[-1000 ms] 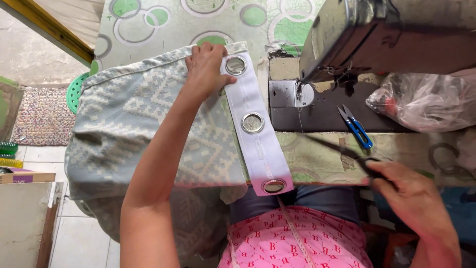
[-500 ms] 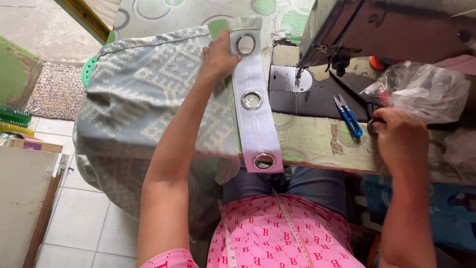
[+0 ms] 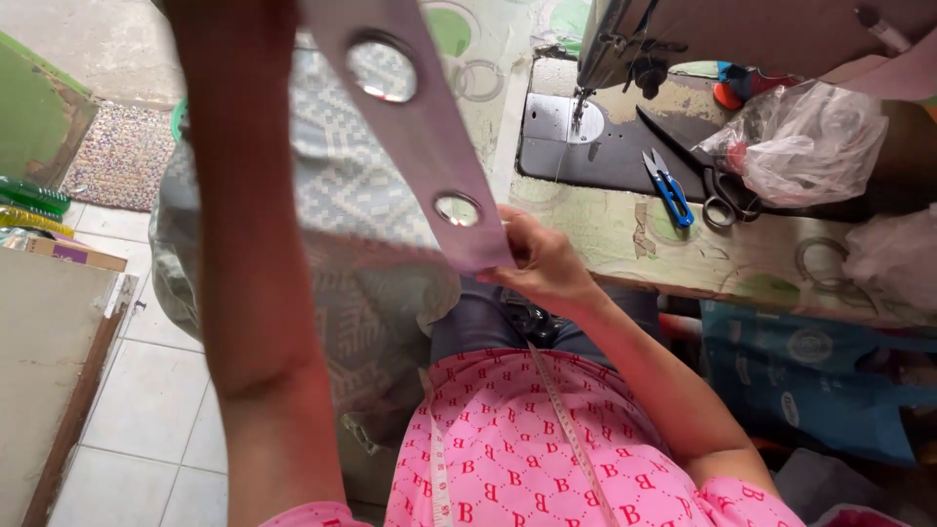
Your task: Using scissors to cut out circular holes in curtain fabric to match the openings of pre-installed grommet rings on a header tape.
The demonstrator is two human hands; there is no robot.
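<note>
A grey patterned curtain [image 3: 361, 293] with a white header band [image 3: 429, 146] hangs lifted in front of me. The band carries metal eyelets, one near the top [image 3: 383, 70] and one lower [image 3: 457, 209]. My left forearm [image 3: 249, 244] reaches up beside the band, and its hand is cut off by the top edge. My right hand [image 3: 542, 263] pinches the band's lower end just below the lower eyelet, at the table's front edge.
A sewing machine [image 3: 683, 39] stands on the patterned table [image 3: 625, 244]. Blue thread snips [image 3: 669, 185] and black scissors [image 3: 717, 190] lie by a plastic bag [image 3: 810, 141]. A measuring tape [image 3: 566, 429] hangs over my pink shirt. A wooden board [image 3: 49, 342] stands left and a blue bag [image 3: 810, 381] sits under the table.
The curtain band has been raised off the table toward the camera. My right hand left the scissors on the table and took hold of the band's lower end.
</note>
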